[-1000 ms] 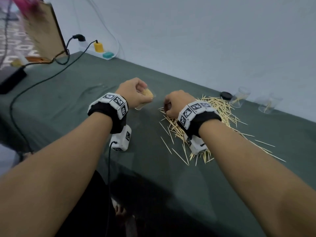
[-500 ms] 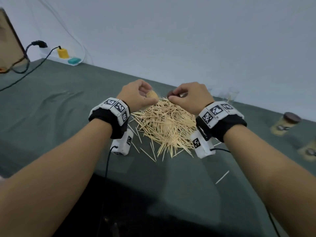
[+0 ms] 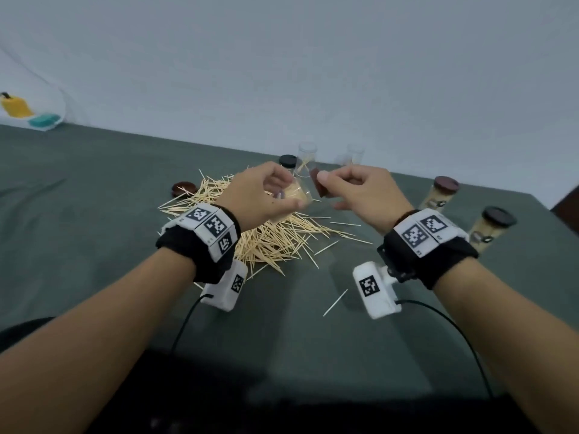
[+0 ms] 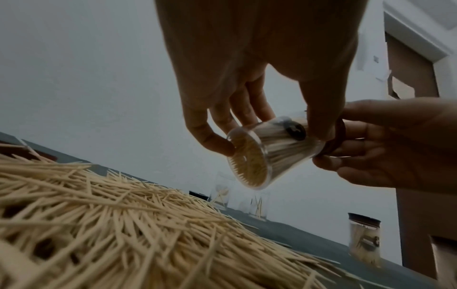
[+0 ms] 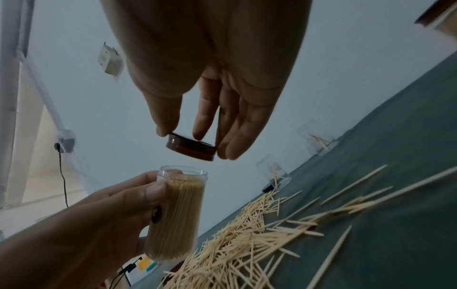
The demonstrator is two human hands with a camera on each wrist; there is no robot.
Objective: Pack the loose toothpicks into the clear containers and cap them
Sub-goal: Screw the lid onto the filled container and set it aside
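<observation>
Container [image 5: 176,212], clear plastic, packed full w/ toothpicks, gripped round its side by left hand [image 3: 260,195], fingers and thumb curled on it, held up above the table [image 3: 94,230]; open mouth was tilted toward the right hand. Cap [image 5: 191,147], dark brown, round, pinched at its rim betw. thumb and fingertips [image 5: 230,150] of right hand [image 3: 360,192], remaining fingers fairly straight; cap hung just clear of the container mouth, not seated. Toothpick pile [image 3: 275,233], loose, lay on the green cloth below both hands, w/ a few strays [image 3: 335,302] apart on the near side. Two capped containers [image 3: 440,195] stood filled at far right (label detail too blurred to read). Two uncapped clear containers [image 3: 307,158] stood near the wall, each w/ a few picks inside. Spare caps: one black [image 3: 288,160], one brown [image 3: 183,189], both beside the pile.
</observation>
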